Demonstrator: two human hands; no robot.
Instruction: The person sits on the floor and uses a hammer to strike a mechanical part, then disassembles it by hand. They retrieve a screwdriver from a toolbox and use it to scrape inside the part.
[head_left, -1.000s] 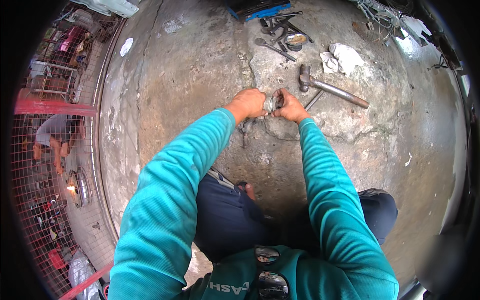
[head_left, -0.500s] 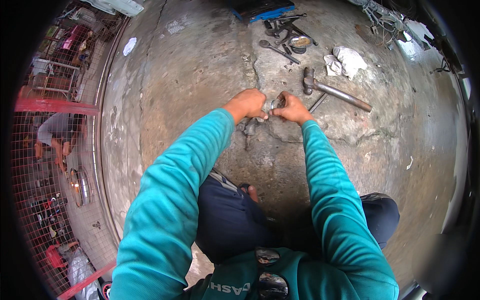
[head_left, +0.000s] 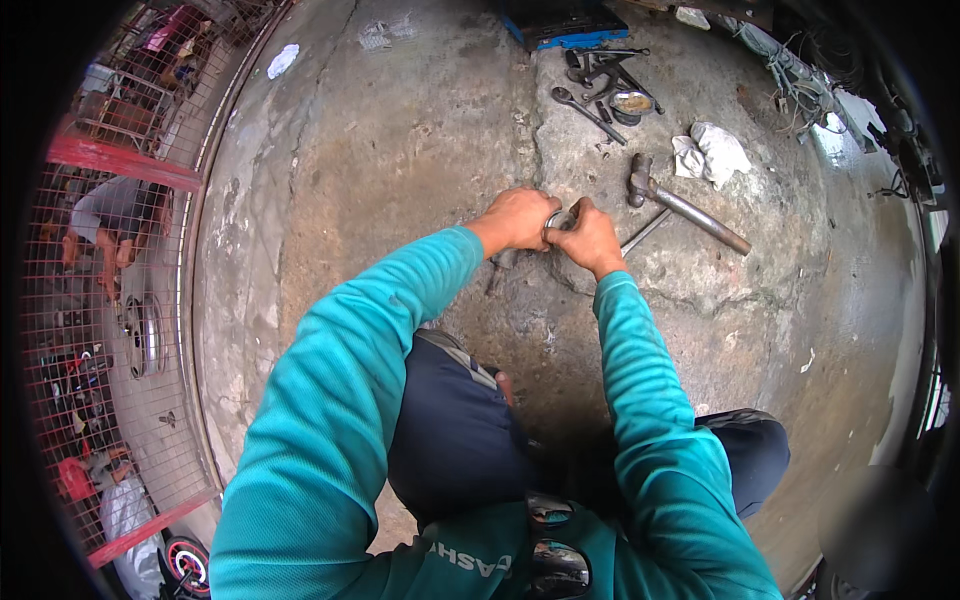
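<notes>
My left hand (head_left: 522, 218) and my right hand (head_left: 590, 240) meet low over the concrete ground, both with curled fingers. Between them is a small shiny metal ring (head_left: 552, 224), pinched by my right thumb and fingers. My left fingers close against the ring's other side, though their tips are mostly hidden. Under my left wrist a dark metal part (head_left: 503, 261) lies on the ground, partly covered. Right of my hands lie a thin metal rod (head_left: 645, 232) and a hammer (head_left: 695, 212) with a metal handle.
Beyond the hammer are a white rag (head_left: 715, 153), a round tin (head_left: 632, 105), a ratchet wrench (head_left: 585, 112) and several other tools. A blue-edged case (head_left: 580, 38) stands behind them. Left, a red wire-mesh fence (head_left: 125, 163) separates off another person (head_left: 112, 215) bending down.
My hands have come together, so the gap between them at the ring has closed. The whole view has shifted slightly, with the tools now lower and further right.
</notes>
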